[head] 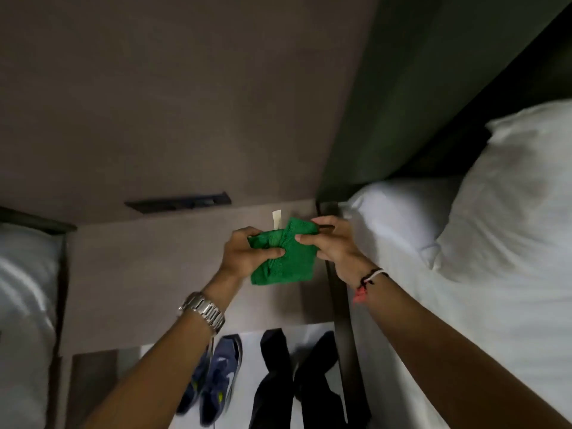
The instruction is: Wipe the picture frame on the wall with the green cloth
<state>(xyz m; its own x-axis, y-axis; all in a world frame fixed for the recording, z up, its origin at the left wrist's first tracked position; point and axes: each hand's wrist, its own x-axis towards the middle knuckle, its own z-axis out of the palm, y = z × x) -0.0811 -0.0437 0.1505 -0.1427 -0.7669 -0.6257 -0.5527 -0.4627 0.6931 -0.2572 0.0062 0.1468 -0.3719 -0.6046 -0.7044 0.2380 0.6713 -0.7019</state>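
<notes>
A folded green cloth (283, 253) with a white tag at its top hangs between both hands, above a grey-brown bedside surface. My left hand (244, 253) pinches its left edge with thumb and fingers. My right hand (332, 243) pinches the cloth's right upper part. A metal watch sits on my left wrist and thread bands on my right. No picture frame is in view.
A bed with white pillows (510, 181) and a dark green headboard (402, 88) fills the right. Another white bed (24, 305) lies at the left. A black socket strip (178, 203) sits in the wall. Blue sneakers (216, 382) and my dark trouser legs (297, 382) show on the pale floor below.
</notes>
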